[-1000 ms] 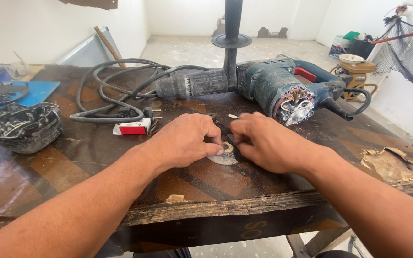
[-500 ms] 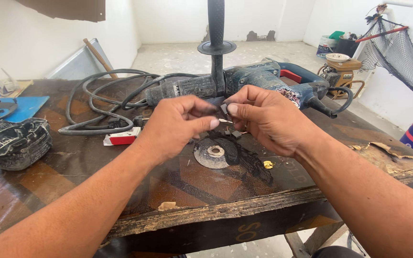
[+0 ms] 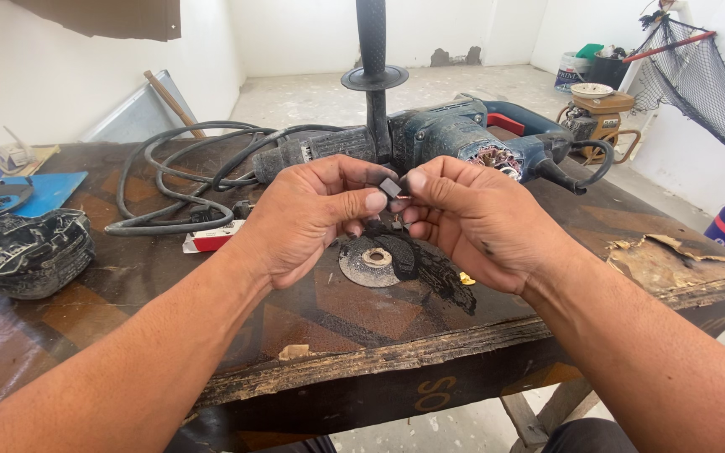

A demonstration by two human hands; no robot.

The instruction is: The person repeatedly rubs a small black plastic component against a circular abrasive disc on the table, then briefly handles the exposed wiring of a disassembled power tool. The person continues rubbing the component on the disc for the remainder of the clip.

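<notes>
While you look down from the head camera, your left hand [image 3: 312, 214] and right hand [image 3: 476, 218] pinch a small dark block [image 3: 390, 186] between fingertips above the table's [image 3: 211, 335] middle, over a grey disc [image 3: 377, 262]. Bare wood lies toward the chipped near edge. A red-and-white packet [image 3: 209, 240] sits left, a power tool [image 3: 446, 138] behind.

Worn, chipped wooden table [image 3: 362, 356]; matt, perhaps carbon, block [image 3: 390, 186].
</notes>
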